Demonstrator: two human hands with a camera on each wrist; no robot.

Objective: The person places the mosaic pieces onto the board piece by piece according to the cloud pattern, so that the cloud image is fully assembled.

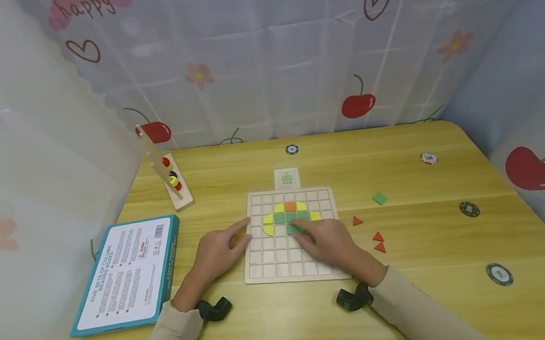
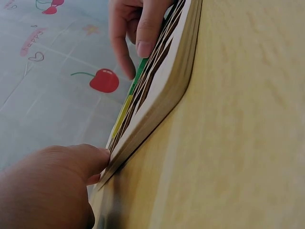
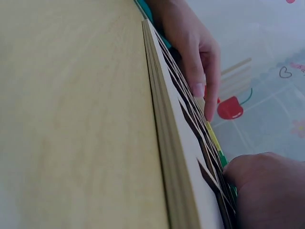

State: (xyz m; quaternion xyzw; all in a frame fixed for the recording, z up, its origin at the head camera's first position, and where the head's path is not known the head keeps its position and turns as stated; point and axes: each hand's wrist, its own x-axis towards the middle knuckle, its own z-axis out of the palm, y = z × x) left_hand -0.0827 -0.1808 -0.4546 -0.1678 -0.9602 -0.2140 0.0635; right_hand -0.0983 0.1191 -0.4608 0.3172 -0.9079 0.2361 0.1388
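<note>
A square wooden grid board [image 1: 269,271] lies flat, with yellow quarter-round tiles [image 1: 268,230], an orange tile [image 1: 290,206] and several green tiles [image 1: 279,218] set in its cells. My left hand [image 1: 218,251] rests at the board's left edge, its thumb and forefinger spread apart. Over the board's middle is my right hand [image 1: 327,238], thumb and forefinger extended and touching the green tiles; it partly covers them. From the left wrist view, the right fingertips [image 2: 144,47] are apart above a green tile in its cell. A small pattern card [image 1: 287,178] lies behind the board.
Three red triangles [image 1: 378,237] and a loose green tile [image 1: 379,198] lie right of the board. Several poker chips [image 1: 469,209] are scattered farther out. At left stand a wooden bead rack [image 1: 182,199] and a teal-edged box [image 1: 123,275].
</note>
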